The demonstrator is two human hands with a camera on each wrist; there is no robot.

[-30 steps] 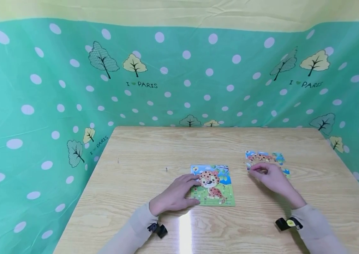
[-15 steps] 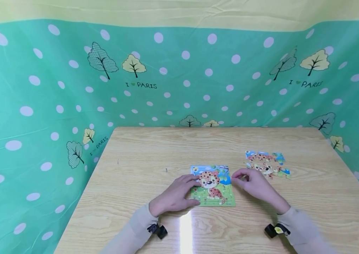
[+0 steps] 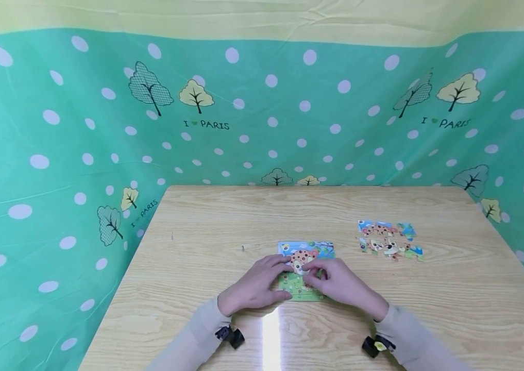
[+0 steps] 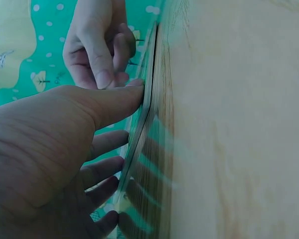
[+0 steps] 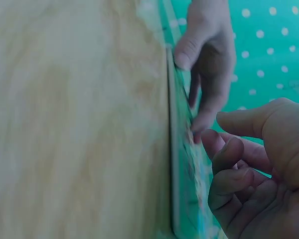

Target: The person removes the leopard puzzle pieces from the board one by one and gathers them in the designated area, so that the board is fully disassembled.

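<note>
A square jigsaw puzzle board (image 3: 308, 296) with a spotted cub on blue and green lies flat on the table. At its left edge my left hand (image 3: 259, 283) rests with fingers spread over the picture and the thumb along the near side. Above the middle of the board is my right hand (image 3: 338, 282), thumb and forefinger pinching a small puzzle piece that is almost wholly hidden by the fingertips. In the right wrist view the other fingers of the right hand (image 5: 259, 174) curl loosely inward. From the left wrist camera, the left thumb (image 4: 122, 102) touches the board's edge.
Several loose puzzle pieces (image 3: 389, 247) lie grouped on the table right of the board. The wooden table (image 3: 206, 221) meets a green dotted cloth (image 3: 262, 103) at its back and sides. Light reflects as a bright strip in front of the board.
My right hand has moved left from the loose pieces, past the board's right edge, to over its middle, fingertips together. The left hand has stayed on the board.
</note>
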